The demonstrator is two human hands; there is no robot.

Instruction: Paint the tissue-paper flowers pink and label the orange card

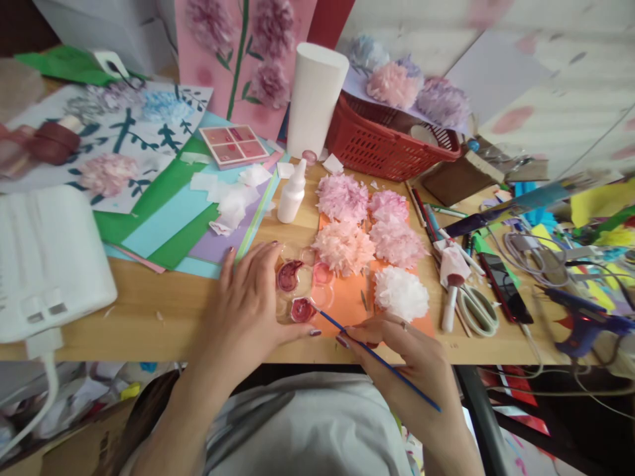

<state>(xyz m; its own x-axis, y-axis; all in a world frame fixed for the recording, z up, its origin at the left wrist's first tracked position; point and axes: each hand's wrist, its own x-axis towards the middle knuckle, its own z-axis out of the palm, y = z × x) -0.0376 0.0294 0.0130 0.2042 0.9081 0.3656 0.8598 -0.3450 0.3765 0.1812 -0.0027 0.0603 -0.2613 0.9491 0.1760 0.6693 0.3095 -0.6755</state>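
My left hand (248, 297) lies flat with fingers spread on the wooden table, steadying a clear paint palette (300, 281) that has dark red paint in its wells. My right hand (401, 350) pinches a thin blue paintbrush (377, 357), whose tip dips into the near well of red paint. Just beyond the palette, several pink tissue-paper flowers (343, 246) and a white one (401, 293) rest on an orange sheet (347, 301).
A white glue bottle (292, 193), a white paper roll (315, 99) and a red basket (387, 142) stand behind the flowers. Coloured paper sheets (169, 225) lie at left beside a white device (44, 258). Scissors (479, 311), a phone (506, 287), pens and a blue glue gun (585, 320) crowd the right.
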